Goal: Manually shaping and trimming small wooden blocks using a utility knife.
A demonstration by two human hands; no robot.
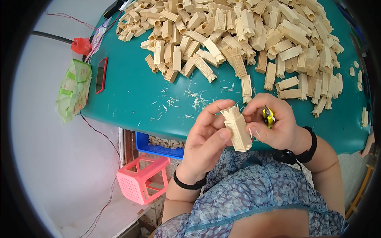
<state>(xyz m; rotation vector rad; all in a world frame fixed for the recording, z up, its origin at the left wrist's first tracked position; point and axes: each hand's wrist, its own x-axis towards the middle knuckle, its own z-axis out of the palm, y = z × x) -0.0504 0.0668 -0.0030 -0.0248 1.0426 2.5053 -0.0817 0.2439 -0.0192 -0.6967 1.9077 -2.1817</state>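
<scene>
gripping a pale carved block [238, 129] in our left hand [206, 144], we hold it upright just over the near edge of the teal table [131, 95], while our right hand [276, 125] touches its top and clasps a small yellow tool [268, 116]; a big pile of blocks [254, 35] lies beyond, shavings [194, 101] scattered between
</scene>
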